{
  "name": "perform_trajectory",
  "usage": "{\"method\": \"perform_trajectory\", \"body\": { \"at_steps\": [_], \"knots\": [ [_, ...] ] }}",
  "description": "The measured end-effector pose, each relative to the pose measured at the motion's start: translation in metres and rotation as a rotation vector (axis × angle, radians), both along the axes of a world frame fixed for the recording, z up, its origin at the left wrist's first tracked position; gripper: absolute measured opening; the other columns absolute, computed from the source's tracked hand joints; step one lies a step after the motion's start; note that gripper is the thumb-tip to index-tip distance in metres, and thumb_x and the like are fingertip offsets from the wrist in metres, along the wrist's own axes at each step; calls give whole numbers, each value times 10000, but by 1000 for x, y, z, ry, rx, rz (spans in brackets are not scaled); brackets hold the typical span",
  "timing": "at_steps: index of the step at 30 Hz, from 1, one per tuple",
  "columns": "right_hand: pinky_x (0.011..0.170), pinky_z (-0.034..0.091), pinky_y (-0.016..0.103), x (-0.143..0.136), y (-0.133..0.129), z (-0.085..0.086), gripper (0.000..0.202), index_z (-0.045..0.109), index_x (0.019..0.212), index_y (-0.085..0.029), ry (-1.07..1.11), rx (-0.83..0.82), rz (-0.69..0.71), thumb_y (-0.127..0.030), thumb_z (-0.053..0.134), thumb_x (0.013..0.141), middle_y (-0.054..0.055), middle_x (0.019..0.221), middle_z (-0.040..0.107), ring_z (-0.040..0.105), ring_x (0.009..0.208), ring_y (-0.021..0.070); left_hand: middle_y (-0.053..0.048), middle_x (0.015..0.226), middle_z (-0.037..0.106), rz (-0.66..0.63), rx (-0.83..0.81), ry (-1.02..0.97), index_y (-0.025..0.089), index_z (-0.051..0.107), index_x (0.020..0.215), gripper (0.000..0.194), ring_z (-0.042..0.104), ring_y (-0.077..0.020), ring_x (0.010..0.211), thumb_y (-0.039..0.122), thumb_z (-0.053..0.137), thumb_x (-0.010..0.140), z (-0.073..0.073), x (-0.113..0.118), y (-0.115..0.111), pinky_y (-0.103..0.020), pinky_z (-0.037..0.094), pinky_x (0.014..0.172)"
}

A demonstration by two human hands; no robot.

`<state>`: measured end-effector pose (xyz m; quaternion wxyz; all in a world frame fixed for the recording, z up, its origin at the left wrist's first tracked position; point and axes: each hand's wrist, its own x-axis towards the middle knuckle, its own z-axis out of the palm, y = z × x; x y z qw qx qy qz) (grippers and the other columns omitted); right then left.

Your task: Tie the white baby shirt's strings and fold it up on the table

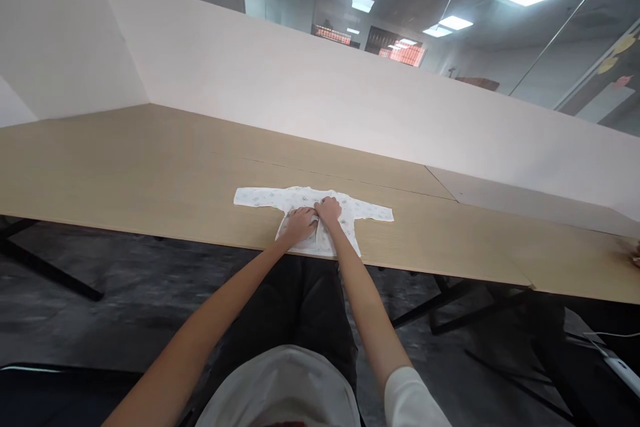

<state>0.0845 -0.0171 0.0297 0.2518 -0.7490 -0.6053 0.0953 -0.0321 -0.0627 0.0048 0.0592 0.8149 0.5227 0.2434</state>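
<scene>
A small white baby shirt (371, 209) with a fine scattered print lies spread on the wooden table (165, 173), sleeves stretched out to both sides. Its lower hem reaches the table's front edge. My left hand (301, 224) rests on the left half of the front, its fingers bent onto the cloth near the middle opening. Close beside it, slightly higher, my right hand (329, 209) is closed with its fingertips at the same front edge of the shirt. Whatever lies under the fingertips is hidden.
A white low wall (300, 90) runs behind the table, with a window (450, 27) above it bearing heart-shaped paper notes. Black table legs (50, 270) stand below. At the lower right are a white device (623, 370) and a cable.
</scene>
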Motion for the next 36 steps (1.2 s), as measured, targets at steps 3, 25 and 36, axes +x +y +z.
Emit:
{"method": "perform_trajectory", "body": {
  "at_steps": [3,25,36],
  "knots": [
    [804,467,330,6,6,-8,197,689,850,-172,41,45,-29,-204,497,822,120,943,693,647,906,246,-96,1143,688,-2,-2,-43,211,704,1004,244,577,-273,1134,217,532,830,0,0,5,-409,384,1021],
    [805,447,281,19,5,-20,311,712,1006,-210,269,144,23,-197,470,810,48,914,706,627,892,209,-97,1075,721,154,-73,-311,213,758,985,243,640,-248,1004,201,564,838,4,28,74,-348,467,908],
    [756,456,264,21,6,-21,323,714,1001,-212,352,187,25,-271,483,783,15,833,678,606,790,183,-53,1020,739,139,-135,-458,208,711,971,206,664,-202,950,220,532,870,6,25,70,-319,477,895]
  ]
}}
